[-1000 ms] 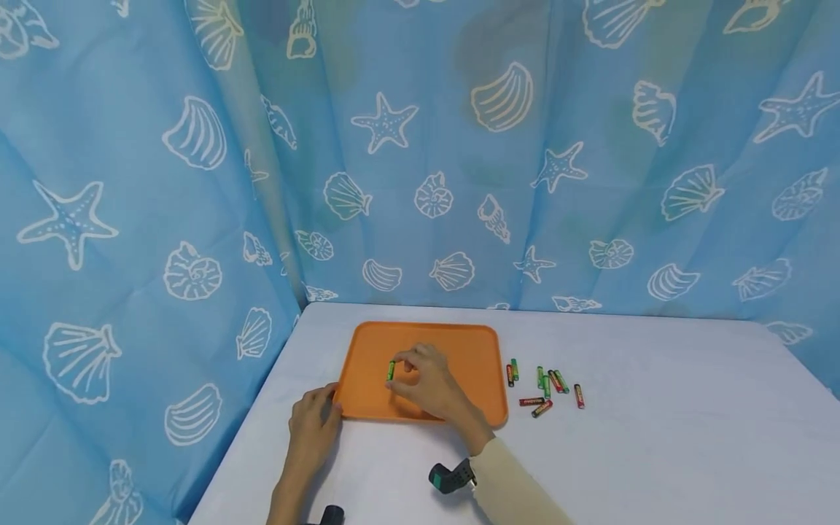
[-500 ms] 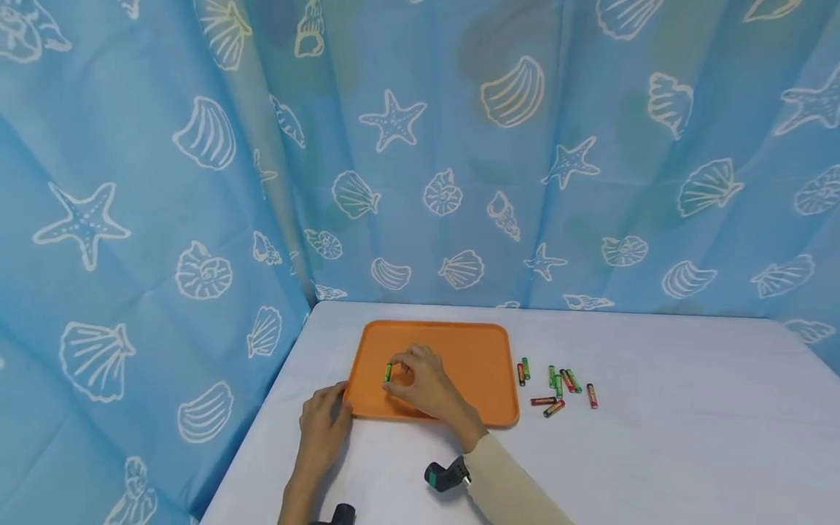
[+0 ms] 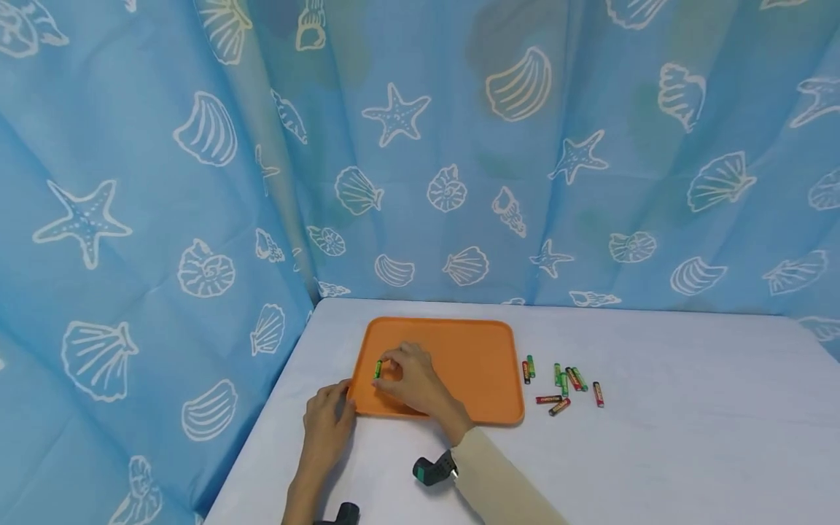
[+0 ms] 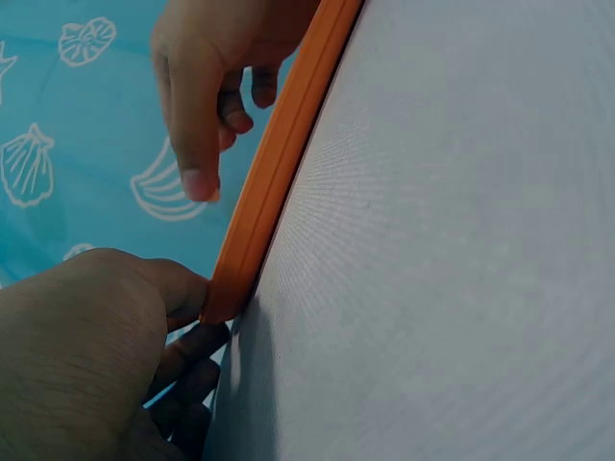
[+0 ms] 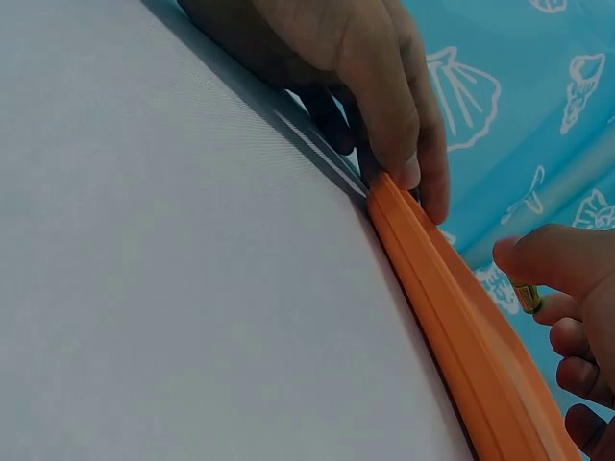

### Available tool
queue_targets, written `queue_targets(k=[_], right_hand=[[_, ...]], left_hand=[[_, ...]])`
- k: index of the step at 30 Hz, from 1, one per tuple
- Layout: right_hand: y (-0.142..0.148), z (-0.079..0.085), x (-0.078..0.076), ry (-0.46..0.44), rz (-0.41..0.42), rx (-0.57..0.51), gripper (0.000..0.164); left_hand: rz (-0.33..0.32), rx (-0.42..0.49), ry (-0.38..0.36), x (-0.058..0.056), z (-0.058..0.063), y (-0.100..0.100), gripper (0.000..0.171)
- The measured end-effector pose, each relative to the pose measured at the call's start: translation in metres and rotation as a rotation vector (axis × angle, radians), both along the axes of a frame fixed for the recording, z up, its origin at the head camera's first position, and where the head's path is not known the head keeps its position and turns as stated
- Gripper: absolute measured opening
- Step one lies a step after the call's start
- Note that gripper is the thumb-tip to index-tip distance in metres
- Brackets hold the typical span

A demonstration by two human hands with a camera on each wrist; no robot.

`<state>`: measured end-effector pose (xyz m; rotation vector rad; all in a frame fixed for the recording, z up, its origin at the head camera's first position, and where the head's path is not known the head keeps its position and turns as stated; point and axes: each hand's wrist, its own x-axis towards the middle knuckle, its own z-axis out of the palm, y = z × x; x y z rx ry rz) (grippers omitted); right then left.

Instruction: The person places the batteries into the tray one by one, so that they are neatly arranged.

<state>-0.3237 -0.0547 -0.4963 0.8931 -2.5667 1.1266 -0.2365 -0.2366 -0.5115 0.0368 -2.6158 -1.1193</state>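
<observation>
In the head view my right hand (image 3: 413,380) pinches a small green battery (image 3: 378,369) between thumb and fingers, over the left part of the orange tray (image 3: 459,350). The battery stands roughly upright, and part of it also shows between the thumb and finger in the right wrist view as a battery end (image 5: 527,297). My left hand (image 3: 326,426) grips the tray's near left corner, thumb and fingers on the rim (image 4: 252,240). From the head view I cannot tell whether the battery touches the tray floor; the wrist views show it above the rim.
Several loose batteries (image 3: 574,378), some red and some green, lie on the white tabletop (image 3: 689,437) to the right of the tray. A blue curtain (image 3: 446,146) with shell prints hangs behind and along the left. Each wrist wears a black camera (image 3: 433,470).
My right hand has moved left over the tray with the battery still pinched. The left hand keeps its place on the tray's corner. The head view has shifted slightly.
</observation>
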Motion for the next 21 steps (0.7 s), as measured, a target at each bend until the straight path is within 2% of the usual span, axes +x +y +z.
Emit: queue_targets(k=[9,21], right_hand=[[-0.017,-0.004,-0.003,-0.032,-0.014,0.049,0.033],[-0.034,-0.010,-0.009,-0.067,-0.020,0.081,0.034]], left_hand=[[-0.007,0.026,-0.007,-0.001,-0.001,-0.002,0.040],[0.016,0.030,-0.016,-0.002,-0.001,-0.002,0.039]])
